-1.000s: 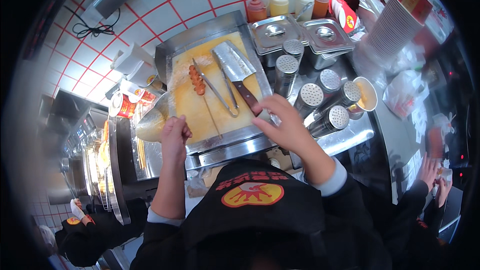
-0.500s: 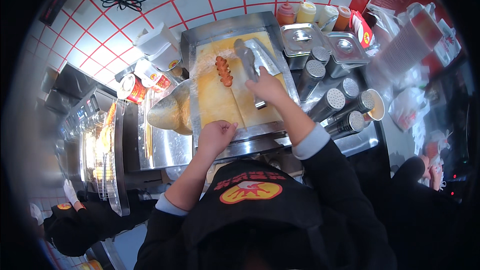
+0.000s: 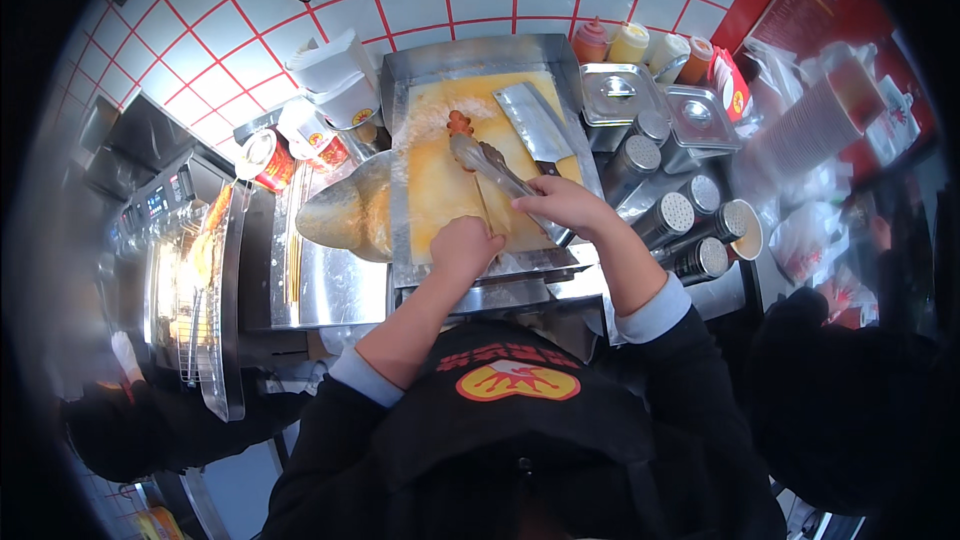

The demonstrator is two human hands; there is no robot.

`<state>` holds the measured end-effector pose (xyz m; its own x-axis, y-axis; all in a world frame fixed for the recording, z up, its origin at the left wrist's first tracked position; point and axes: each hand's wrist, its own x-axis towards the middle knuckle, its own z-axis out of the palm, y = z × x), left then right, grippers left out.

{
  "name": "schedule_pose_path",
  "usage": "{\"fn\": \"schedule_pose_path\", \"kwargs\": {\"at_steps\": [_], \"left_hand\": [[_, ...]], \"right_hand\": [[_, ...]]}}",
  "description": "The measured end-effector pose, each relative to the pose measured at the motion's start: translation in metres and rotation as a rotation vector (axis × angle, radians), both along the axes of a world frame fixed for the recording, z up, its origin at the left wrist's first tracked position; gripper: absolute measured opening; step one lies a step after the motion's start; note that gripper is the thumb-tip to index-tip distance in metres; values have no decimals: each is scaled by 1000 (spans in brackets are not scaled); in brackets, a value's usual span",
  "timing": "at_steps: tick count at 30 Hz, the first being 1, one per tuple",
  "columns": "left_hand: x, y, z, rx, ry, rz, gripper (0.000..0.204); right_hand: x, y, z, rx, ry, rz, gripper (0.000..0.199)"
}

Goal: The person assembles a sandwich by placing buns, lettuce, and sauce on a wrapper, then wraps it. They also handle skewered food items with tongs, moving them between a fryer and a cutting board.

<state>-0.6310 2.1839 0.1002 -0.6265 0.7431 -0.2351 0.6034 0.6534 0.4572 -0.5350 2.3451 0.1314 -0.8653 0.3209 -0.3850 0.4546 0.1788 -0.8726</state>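
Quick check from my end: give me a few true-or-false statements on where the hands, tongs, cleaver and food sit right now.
1. The right hand holds the metal tongs. True.
2. The tongs' tips are at the orange-red food on the yellow board. True.
3. The cleaver is in the left hand. False: it lies on the board, right of the tongs.
4. The left hand rests at the board's near edge. True.
5. The sauce bottles stand on the board. False: they stand behind the lidded metal containers.

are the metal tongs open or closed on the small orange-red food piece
Closed on it, apparently: the metal tongs, held by the right hand, have tips meeting at the small orange-red food piece on the yellow cutting board.
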Motion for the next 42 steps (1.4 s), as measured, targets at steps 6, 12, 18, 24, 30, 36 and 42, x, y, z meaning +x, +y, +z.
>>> {"fn": "schedule_pose_path", "kwargs": {"at_steps": [6,12,18,24,30,36,42], "left_hand": [[-18,-21,-12,375,-838,288,33],[-21,-45,7,376,-1287,368,33],[-19,-155,36,307,-1137,150,19],[-32,-356,68,82,-1002,-154,12],[-11,-439,50,311,-858,776,12],[-83,-397,-28,226,-441,824,21],[-165,-313,-71,-194,287,734,29]], "right_hand": [[8,1,-7,-538,-16,-128,27],[1,-14,-20,-619,29,-236,23],[-8,-16,-17,-598,127,-268,24],[-28,-16,0,-389,237,-352,26],[-9,-27,14,-289,339,-314,25],[5,-63,1,-156,230,-340,42],[16,-84,18,551,83,-273,49]]}}
